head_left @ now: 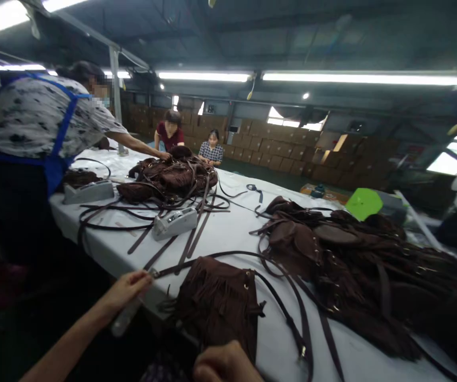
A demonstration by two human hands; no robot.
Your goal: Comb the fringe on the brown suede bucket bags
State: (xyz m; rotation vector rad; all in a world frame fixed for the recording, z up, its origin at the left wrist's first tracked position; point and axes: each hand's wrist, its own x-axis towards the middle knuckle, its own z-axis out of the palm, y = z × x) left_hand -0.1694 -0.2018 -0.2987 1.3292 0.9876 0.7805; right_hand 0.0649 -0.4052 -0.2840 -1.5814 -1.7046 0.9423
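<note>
A brown fringed suede bag (218, 305) lies at the near edge of the white table (228, 233), its long dark strap (284, 302) looping over the cloth. My left hand (127, 289) is closed at the table edge, pinching the strap's end and a pale cylindrical tool (121, 321) that points down. My right hand (224, 363) shows only as closed knuckles at the bottom, just below the bag; what it holds is hidden.
A big heap of brown bags and straps (363, 265) fills the right of the table; another heap (172, 178) lies farther back. Two grey tape dispensers (174, 223) (88, 191) stand among loose straps. A person in a blue apron (33, 138) leans over at left; two more sit behind.
</note>
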